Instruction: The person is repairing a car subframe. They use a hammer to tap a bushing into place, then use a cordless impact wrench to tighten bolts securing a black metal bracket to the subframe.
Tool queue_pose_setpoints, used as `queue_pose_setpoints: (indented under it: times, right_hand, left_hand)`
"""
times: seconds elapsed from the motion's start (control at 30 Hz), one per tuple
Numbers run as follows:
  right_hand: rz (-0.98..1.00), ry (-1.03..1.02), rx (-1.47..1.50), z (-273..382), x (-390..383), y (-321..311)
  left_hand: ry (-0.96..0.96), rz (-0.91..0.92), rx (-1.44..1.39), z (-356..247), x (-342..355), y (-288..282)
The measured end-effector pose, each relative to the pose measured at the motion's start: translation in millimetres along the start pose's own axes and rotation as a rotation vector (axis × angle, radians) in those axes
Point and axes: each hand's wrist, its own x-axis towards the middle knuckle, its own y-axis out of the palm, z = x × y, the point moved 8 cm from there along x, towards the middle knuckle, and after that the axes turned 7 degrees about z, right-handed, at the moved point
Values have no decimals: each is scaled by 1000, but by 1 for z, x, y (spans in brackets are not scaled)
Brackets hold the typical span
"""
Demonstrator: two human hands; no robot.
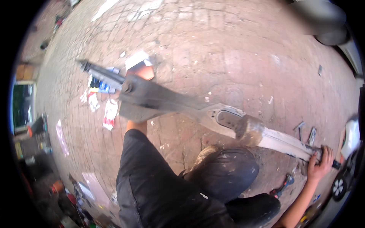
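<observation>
A long, dusty grey beam-like part (167, 100) lies slantwise across my view, above my bent knees. Its left end is wide and dark, with a bolt-like knob and a narrow bar (102, 74) sticking out to the upper left. Toward the right come an oval opening (228, 118), a thick brownish collar (249, 131) and a pale arm (283, 141). My right hand (322, 161) is closed round the pale arm's far right end, near a black tip. On the left, my forearm (137, 125) goes up behind the wide end, which hides my left hand and its fingers.
Brick paving spreads all round. A blue package (102, 84), an orange-brown box (140, 68) and a red-and-white wrapper (110, 114) lie beyond the left end. A hammer (300, 129) and a cordless power tool (283, 186) lie at right, near a car wheel (338, 187). Clutter lines the left edge.
</observation>
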Motion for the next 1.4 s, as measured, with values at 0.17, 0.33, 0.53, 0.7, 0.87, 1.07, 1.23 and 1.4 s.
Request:
queue_pose_setpoints:
  times: [0.17,0.33,0.53,0.7,0.87,1.07,1.23,1.4]
  right_hand:
    - [-67,38,61,11,16,-13]
    - [-82,53,73,15,28,-26]
    - [-20,103,76,14,18,-27]
    - [-42,105,68,16,20,-29]
    - [-70,111,94,15,24,-29]
    - [-121,106,123,11,20,-25]
    - [-156,106,140,10,18,-24]
    - [-218,113,162,6,13,-20]
  left_hand:
    - [-14,25,67,2,37,-12]
    - [-59,61,109,-10,56,-23]
    - [-118,101,106,-21,66,-40]
    - [-179,139,93,-15,60,-37]
    - [-211,157,54,-19,38,-23]
    - [-251,177,-30,-12,-20,9]
    - [-301,166,-129,-7,-85,52]
    - [-254,154,-29,-24,-141,98]
